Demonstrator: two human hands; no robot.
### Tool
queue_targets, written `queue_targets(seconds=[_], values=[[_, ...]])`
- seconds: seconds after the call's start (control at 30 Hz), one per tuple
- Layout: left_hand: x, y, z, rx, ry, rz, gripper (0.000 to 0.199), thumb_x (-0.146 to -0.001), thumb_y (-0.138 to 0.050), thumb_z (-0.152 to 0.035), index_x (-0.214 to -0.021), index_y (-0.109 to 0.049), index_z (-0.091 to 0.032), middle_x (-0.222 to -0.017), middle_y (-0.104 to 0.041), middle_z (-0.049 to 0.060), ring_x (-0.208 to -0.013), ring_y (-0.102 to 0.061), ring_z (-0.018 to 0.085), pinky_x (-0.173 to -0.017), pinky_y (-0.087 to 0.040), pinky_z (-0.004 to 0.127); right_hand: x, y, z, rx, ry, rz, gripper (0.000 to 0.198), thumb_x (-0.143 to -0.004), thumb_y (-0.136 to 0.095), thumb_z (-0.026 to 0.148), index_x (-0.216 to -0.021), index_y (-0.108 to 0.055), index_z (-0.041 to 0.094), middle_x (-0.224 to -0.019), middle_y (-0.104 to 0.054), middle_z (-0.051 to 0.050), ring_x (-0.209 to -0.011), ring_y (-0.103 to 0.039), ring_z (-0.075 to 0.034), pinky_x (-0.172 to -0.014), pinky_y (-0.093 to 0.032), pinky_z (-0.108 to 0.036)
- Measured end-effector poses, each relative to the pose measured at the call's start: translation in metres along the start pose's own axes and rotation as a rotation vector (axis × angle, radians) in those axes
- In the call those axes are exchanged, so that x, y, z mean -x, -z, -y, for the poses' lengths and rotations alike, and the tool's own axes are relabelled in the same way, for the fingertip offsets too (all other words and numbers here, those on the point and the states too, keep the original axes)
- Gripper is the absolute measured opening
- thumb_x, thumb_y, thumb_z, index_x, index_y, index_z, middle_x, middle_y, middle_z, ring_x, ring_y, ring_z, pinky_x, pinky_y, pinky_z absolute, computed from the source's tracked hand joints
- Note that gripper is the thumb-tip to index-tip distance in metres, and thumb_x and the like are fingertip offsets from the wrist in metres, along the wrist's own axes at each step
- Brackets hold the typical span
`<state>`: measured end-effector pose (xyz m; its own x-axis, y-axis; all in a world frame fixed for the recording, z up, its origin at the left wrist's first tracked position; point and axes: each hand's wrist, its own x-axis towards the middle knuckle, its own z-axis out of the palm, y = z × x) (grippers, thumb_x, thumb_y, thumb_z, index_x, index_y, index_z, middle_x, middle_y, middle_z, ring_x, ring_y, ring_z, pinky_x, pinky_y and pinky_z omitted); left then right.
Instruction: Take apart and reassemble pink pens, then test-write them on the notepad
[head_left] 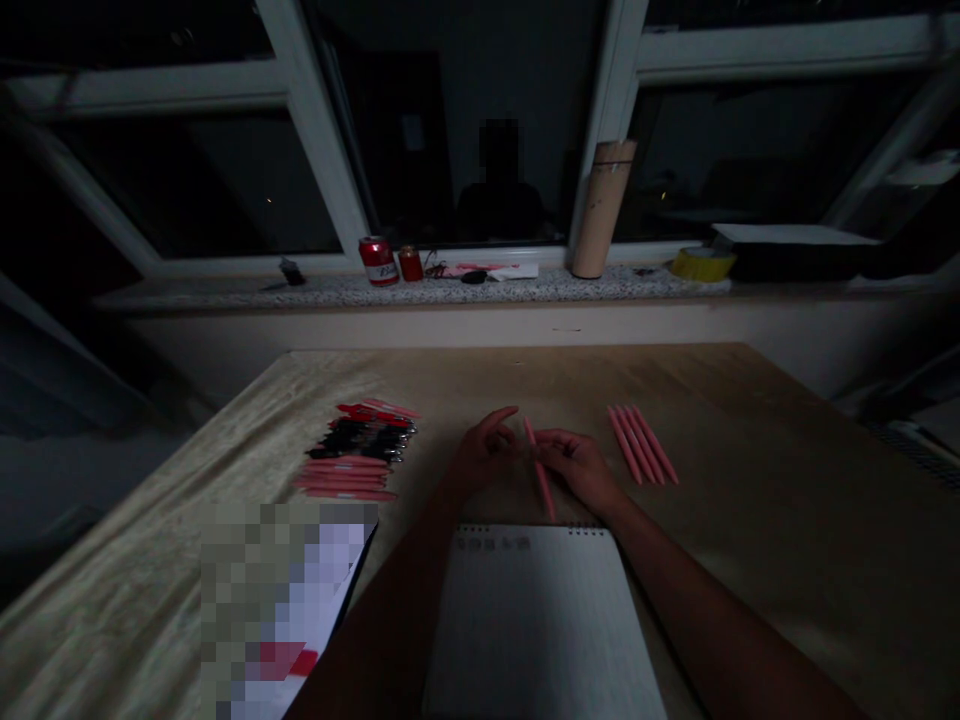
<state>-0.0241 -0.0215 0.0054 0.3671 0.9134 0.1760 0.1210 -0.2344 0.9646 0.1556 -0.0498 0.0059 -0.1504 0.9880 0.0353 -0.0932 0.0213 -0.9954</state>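
Observation:
A pink pen (544, 480) is pinched in my right hand (581, 465), tilted, just beyond the top edge of a spiral notebook (540, 620). My left hand (487, 450) is beside it with fingers apart and the index finger stretched out; nothing shows in it. To the right lies a row of several pink pens (641, 445), side by side and slanted. On the left rests a pile of pens: several pink ones (345, 478) nearest me, black ones (364, 438) in the middle, and red ones (364, 412) at the far end.
A partly blurred white sheet (330, 590) lies left of the notebook. Along the windowsill (337, 293) stand a red can (379, 262), a smaller red container (411, 264), a tall tan cylinder (604, 210) and a yellow tape roll (703, 264). A cloth covers the table (750, 580).

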Motion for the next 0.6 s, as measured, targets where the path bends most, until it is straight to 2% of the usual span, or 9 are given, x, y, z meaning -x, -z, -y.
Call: queue_targets(seconds=[0.17, 0.33, 0.47, 0.6], values=[[-0.002, -0.001, -0.001, 0.041, 0.020, 0.012, 0.060, -0.068, -0.070, -0.040, -0.121, -0.054, -0.015, -0.085, -0.061, 0.003, -0.063, -0.054, 0.008, -0.055, -0.038, 0.019, 0.001, -0.003, 0.000, 0.012, 0.046, 0.072, 0.029, -0.069, -0.069, 0.037, -0.089, -0.071, 0.017, -0.074, -0.070, -0.002, -0.067, -0.061, -0.014, -0.066, -0.045, -0.026], [-0.003, -0.002, 0.000, 0.053, 0.034, 0.010, 0.052, -0.067, -0.072, -0.040, -0.109, -0.057, -0.014, -0.084, -0.063, 0.004, -0.064, -0.056, 0.009, -0.056, -0.039, 0.019, 0.002, -0.005, 0.001, 0.050, 0.070, 0.058, 0.029, -0.068, -0.070, 0.037, -0.090, -0.071, 0.018, -0.077, -0.070, -0.003, -0.067, -0.061, -0.014, -0.065, -0.045, -0.026], [-0.005, 0.000, 0.000, 0.054, 0.044, 0.043, 0.055, -0.068, -0.071, -0.041, -0.112, -0.054, -0.015, -0.086, -0.065, 0.005, -0.067, -0.058, 0.011, -0.056, -0.040, 0.019, 0.002, -0.004, 0.001, 0.039, 0.050, 0.030, 0.028, -0.067, -0.070, 0.038, -0.087, -0.070, 0.017, -0.071, -0.068, -0.002, -0.065, -0.060, -0.014, -0.063, -0.044, -0.026], [-0.008, 0.005, -0.011, 0.091, 0.093, 0.090, 0.067, -0.066, -0.072, -0.041, -0.122, -0.046, -0.015, -0.082, -0.063, 0.003, -0.060, -0.055, 0.009, -0.053, -0.040, 0.019, -0.002, 0.001, 0.003, -0.094, 0.007, -0.027, 0.030, -0.066, -0.071, 0.039, -0.086, -0.067, 0.018, -0.071, -0.066, -0.001, -0.065, -0.058, -0.013, -0.062, -0.043, -0.024]])
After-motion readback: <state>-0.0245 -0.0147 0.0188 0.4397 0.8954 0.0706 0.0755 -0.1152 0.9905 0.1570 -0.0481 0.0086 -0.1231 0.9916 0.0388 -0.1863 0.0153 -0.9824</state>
